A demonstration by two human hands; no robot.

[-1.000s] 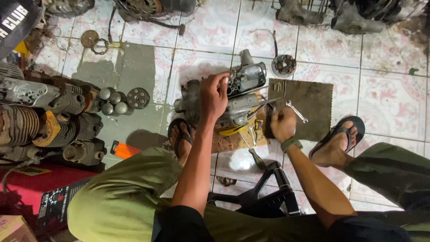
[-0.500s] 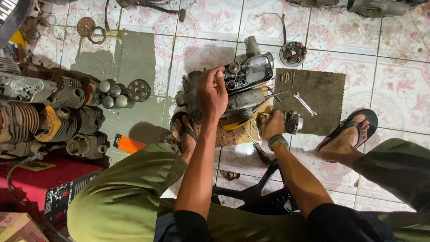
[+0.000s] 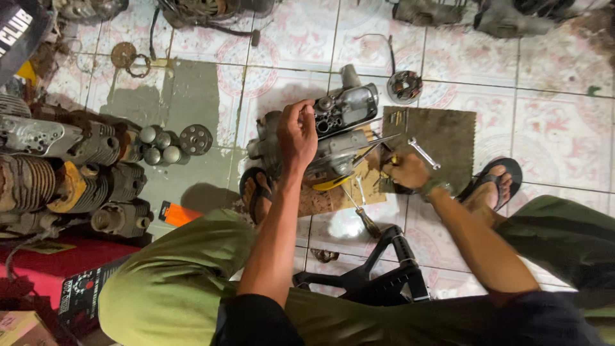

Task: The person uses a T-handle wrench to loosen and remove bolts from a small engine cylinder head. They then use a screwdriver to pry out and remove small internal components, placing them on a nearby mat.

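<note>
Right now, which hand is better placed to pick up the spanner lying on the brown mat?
The right hand. It is beside the spanner at the edge of the brown mat. The left hand rests on top of the engine, farther from the spanner.

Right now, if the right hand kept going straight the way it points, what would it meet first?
Probably the engine block: the right hand points left toward its near side, already close, though depth is unclear.
</note>
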